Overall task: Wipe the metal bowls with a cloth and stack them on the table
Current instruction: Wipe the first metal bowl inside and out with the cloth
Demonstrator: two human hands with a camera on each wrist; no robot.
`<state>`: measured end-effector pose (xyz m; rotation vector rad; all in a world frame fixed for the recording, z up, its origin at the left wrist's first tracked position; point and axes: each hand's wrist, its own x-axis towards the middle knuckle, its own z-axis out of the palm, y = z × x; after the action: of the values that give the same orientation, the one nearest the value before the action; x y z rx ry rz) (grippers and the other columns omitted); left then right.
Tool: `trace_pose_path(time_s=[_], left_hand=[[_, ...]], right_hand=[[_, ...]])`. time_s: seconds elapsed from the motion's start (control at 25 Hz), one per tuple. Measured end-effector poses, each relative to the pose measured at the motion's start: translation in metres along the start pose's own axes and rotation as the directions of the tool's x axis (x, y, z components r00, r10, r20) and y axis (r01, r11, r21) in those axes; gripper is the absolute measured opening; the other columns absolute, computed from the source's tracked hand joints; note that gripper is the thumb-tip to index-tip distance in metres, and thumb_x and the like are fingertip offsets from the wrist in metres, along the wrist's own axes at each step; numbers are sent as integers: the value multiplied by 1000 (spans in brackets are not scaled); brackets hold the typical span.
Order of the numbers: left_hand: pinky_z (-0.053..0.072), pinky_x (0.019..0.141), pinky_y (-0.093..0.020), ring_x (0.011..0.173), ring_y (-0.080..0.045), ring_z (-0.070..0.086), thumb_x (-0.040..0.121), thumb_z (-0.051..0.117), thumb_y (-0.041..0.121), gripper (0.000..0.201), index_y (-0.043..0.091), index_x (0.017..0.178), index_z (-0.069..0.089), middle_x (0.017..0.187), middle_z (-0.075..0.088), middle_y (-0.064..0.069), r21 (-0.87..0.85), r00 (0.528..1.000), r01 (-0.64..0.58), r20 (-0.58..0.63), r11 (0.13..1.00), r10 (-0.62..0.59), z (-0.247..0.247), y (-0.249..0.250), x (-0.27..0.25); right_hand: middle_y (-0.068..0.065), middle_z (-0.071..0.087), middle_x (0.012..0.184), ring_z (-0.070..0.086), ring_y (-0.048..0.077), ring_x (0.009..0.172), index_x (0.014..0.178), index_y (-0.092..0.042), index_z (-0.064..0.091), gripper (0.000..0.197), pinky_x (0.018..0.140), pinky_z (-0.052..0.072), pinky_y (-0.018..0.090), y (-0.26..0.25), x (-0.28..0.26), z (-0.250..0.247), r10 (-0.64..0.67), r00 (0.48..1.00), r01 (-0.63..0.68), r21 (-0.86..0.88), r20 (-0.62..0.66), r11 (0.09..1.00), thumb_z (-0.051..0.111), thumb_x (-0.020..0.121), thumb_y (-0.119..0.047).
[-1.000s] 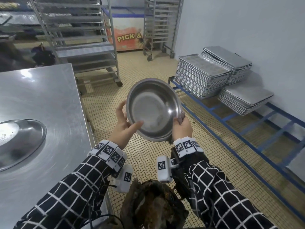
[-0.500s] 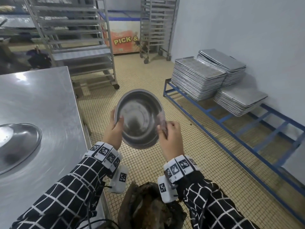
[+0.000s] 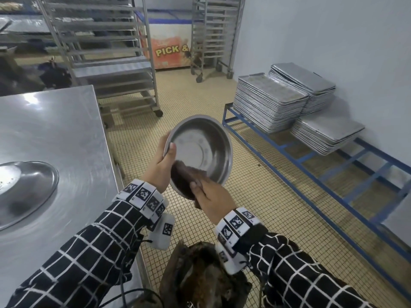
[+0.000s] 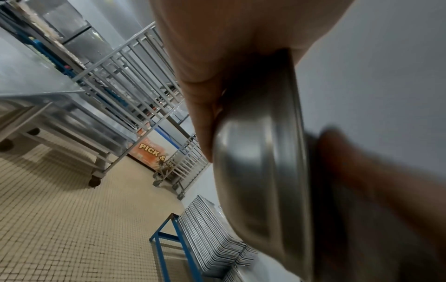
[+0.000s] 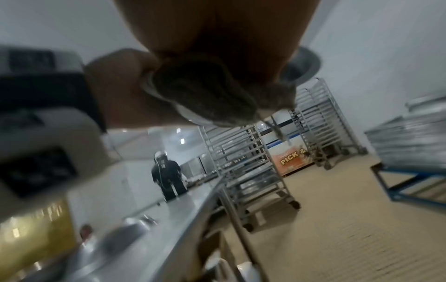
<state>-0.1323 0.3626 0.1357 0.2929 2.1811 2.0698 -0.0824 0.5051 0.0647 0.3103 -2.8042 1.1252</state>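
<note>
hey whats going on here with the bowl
A person is wiping a round metal bowl held up over the tiled floor. The left hand grips its rim, thumb inside, tilting the opening toward the person. The right hand presses a dark brown cloth against the bowl's lower inner wall and rim. Another metal bowl sits upside down on the steel table to the left.

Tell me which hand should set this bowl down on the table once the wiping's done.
Left, probably. The left hand already grips the bowl by its rim and is nearer the table. The right hand is busy pressing the cloth against the bowl.
</note>
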Motion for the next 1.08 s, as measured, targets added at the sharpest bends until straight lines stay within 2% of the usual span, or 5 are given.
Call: trace_pose_path(time_s=[0.28, 0.56, 0.76, 0.88, 1.08], left_hand=[[49, 93, -37, 109, -13, 59, 92, 40, 54, 24, 55, 115, 46, 117, 59, 3, 21, 994, -108, 18, 994, 108, -8, -5, 7], [24, 94, -3, 119, 1, 36, 102, 27, 37, 46, 24, 146, 28, 132, 41, 15, 159, 990, 113, 71, 981, -126, -5, -14, -6], [44, 100, -52, 97, -42, 64, 89, 37, 60, 61, 9, 111, 62, 105, 67, -25, 66, 946, 304, 93, 950, -310, -18, -20, 2], [50, 93, -50, 87, -39, 65, 93, 39, 52, 57, 4, 112, 61, 94, 69, -21, 55, 930, 332, 146, 942, -336, -27, -18, 4], [55, 78, -39, 92, -28, 67, 80, 63, 46, 70, 25, 140, 37, 111, 65, -5, -39, 973, 200, 128, 979, -193, -28, -25, 3]], right_hand=[[-12, 34, 151, 30, 14, 141, 147, -38, 26, 53, 108, 38, 41, 7, -7, 9, -218, 975, 222, -193, 40, 956, 11, 99, -52], [-13, -12, 157, -21, 13, 143, 149, -32, 2, 55, 119, 5, 46, 60, 9, -36, 81, 995, -95, -584, -50, 806, 8, 97, -48], [-13, 33, 150, 55, -2, 92, 150, -33, 17, 53, 68, 53, 20, 36, 26, -48, 157, 944, -174, -34, -290, 984, 29, 99, -46], [-9, 65, 89, 58, 1, 73, 122, -22, 55, 36, 69, 52, 24, 31, 31, -57, 318, 912, -286, 153, -259, 946, 46, 95, -44], [-2, 62, 81, 60, 9, 72, 97, -10, 59, 11, 58, 45, 19, 34, 30, -50, 488, 837, -410, 307, -248, 859, 54, 95, -20]])
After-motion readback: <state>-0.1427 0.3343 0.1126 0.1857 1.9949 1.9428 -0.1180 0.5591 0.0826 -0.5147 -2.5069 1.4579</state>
